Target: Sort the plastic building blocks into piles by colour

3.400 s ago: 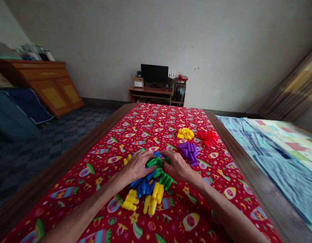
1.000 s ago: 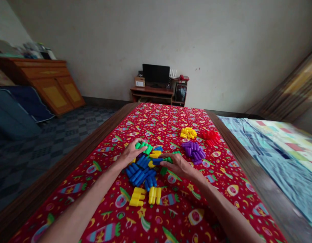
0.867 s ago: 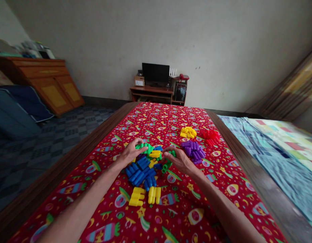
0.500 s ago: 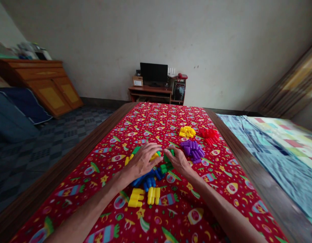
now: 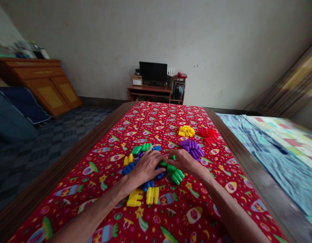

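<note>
My left hand (image 5: pixel 147 166) lies over a mixed heap of plastic blocks, thumb apart from its bent fingers, with blue blocks (image 5: pixel 129 168) showing around and under it. To its right, my right hand (image 5: pixel 185 160) has its fingers closed around a green block at the heap's edge, mostly covered by the fingers. More green blocks (image 5: pixel 175 173) lie just below that hand. Other green blocks (image 5: pixel 142 148) sit behind my left hand. Yellow blocks (image 5: pixel 152 195) rest at the near side of the heap, and two yellow ones (image 5: pixel 128 159) at its left.
Sorted piles of purple blocks (image 5: pixel 192 148), yellow blocks (image 5: pixel 186 131) and red blocks (image 5: pixel 208 134) lie at the right on the red patterned tablecloth (image 5: pixel 158 116). A bed (image 5: pixel 274 155) stands right of the table. A desk with a monitor (image 5: pixel 153 72) is by the wall.
My right hand has shifted right, and green blocks now lie spread below it. My left hand has moved slightly down and right, uncovering green and blue blocks at the back.
</note>
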### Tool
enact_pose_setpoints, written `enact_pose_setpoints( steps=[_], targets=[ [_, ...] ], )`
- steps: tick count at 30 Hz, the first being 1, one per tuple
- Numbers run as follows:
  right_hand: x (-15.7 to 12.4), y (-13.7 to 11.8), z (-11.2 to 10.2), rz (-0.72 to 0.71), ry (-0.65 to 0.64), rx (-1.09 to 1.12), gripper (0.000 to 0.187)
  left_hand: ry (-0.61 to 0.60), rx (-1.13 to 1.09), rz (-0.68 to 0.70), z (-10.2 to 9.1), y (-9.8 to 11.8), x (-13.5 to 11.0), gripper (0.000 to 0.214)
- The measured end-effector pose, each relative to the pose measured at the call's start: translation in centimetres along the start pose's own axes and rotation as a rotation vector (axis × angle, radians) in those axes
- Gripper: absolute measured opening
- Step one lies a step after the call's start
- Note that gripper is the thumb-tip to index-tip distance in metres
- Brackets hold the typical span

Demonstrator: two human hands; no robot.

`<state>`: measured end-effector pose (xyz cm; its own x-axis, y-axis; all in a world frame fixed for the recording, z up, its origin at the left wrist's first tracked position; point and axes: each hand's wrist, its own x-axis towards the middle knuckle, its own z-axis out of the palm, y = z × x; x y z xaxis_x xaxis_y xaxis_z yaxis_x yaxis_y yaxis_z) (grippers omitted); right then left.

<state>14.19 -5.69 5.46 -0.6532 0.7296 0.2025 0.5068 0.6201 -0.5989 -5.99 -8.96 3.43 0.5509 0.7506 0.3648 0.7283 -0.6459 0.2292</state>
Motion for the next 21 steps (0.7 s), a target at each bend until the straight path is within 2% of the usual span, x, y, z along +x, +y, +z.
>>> enact_pose_setpoints(
  steps=[3,5,8,11,15,18,21],
  targets=[
    [-1.7,-0.3,0.6,-0.034,-0.118,-0.261,0.052,-0.037,0.031,-0.001,0.1,-0.1,0.1,0.019],
    [-2.6,-0.3,1.8,-0.043,-0.084,-0.398,0.058,-0.041,0.036,0.003,0.2,-0.4,0.2,0.015],
    [-3.2,0.4,2.9,-0.145,0.004,-0.439,0.049,-0.042,0.025,0.008,0.3,-1.0,0.1,0.017],
    [-3.1,1.2,2.0,-0.232,0.054,-0.381,0.035,-0.052,0.012,0.007,0.1,-1.6,0.0,0.015],
    [-2.9,1.6,-0.8,-0.214,0.072,-0.388,0.018,-0.051,0.003,0.023,-0.7,-2.6,0.2,0.009],
    [-2.8,1.3,-1.9,-0.188,0.133,-0.387,0.019,0.004,-0.031,0.009,-1.2,-3.1,0.5,0.007],
    [-2.7,1.0,-1.4,-0.182,0.216,-0.404,0.027,0.055,-0.085,0.002,-1.0,-3.1,0.6,0.009]
  ],
)
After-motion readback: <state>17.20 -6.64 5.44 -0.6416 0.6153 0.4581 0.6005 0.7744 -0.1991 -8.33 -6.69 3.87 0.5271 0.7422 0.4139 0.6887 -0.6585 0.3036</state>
